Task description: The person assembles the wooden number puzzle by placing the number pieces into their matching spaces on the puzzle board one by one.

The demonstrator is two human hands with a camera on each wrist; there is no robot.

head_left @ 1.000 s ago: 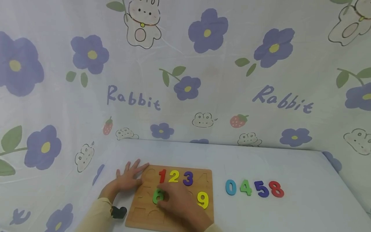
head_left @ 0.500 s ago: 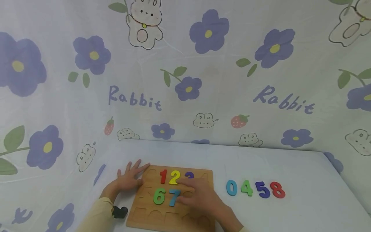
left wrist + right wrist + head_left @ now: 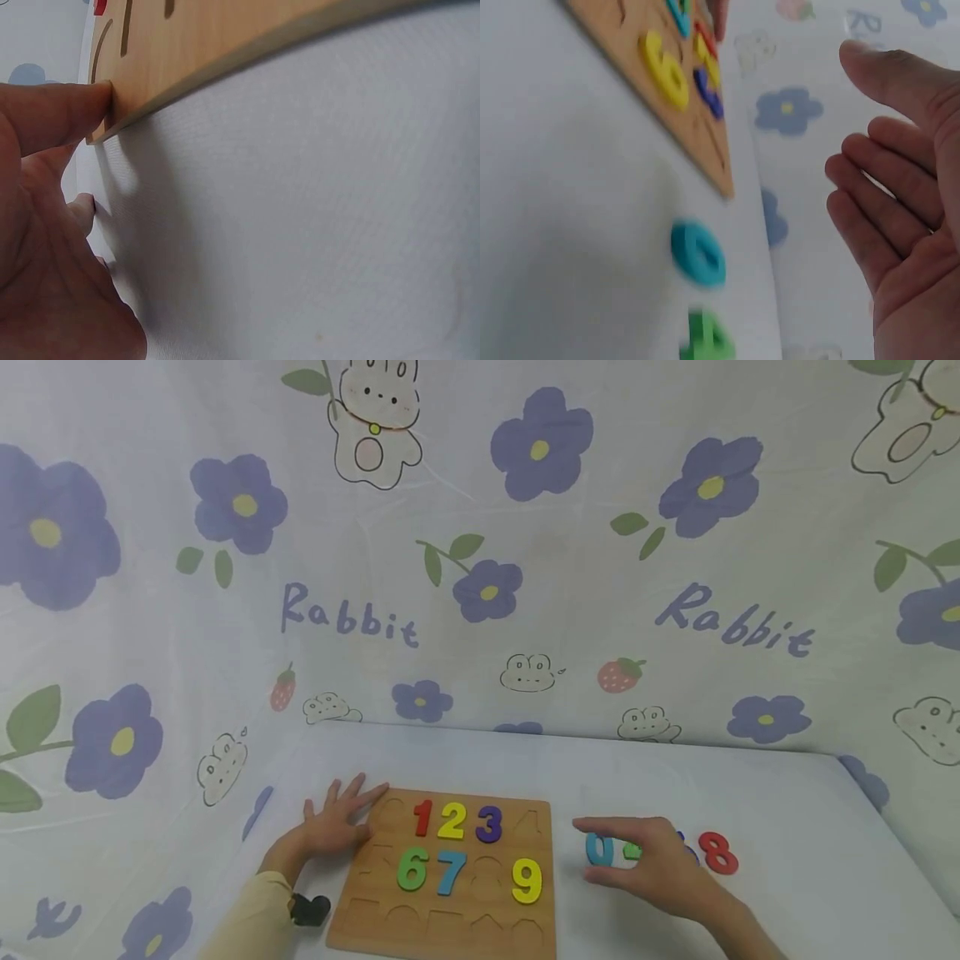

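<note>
My left hand (image 3: pixel 333 822) spreads its fingers beside the wooden number board (image 3: pixel 401 935); in the left wrist view a fingertip touches the board's edge. Over the loose numbers at right hovers my right hand (image 3: pixel 652 864), thumb and index finger apart with nothing between them. A blue 0 (image 3: pixel 592 852) and a green 4 (image 3: pixel 632 852) show through that gap. The purple 5 (image 3: pixel 688 853) is mostly hidden behind the hand, while a red 8 (image 3: pixel 717 853) lies just beyond it. In the right wrist view the blue 0 (image 3: pixel 697 253) lies apart from the fingers.
On the board sit a red 1 (image 3: pixel 422 818), yellow 2 (image 3: pixel 452 821), purple 3 (image 3: pixel 489 824), green 6 (image 3: pixel 412 869), blue 7 (image 3: pixel 451 872) and yellow 9 (image 3: pixel 527 881). Several recesses are bare. A small black object (image 3: pixel 310 909) is at the left wrist. Behind the white table hangs patterned cloth (image 3: pixel 570 577).
My right hand has moved right, from over the 6 and 7 on the board to the loose numbers. The 7 and 9 are uncovered. My left hand stays at the board's edge.
</note>
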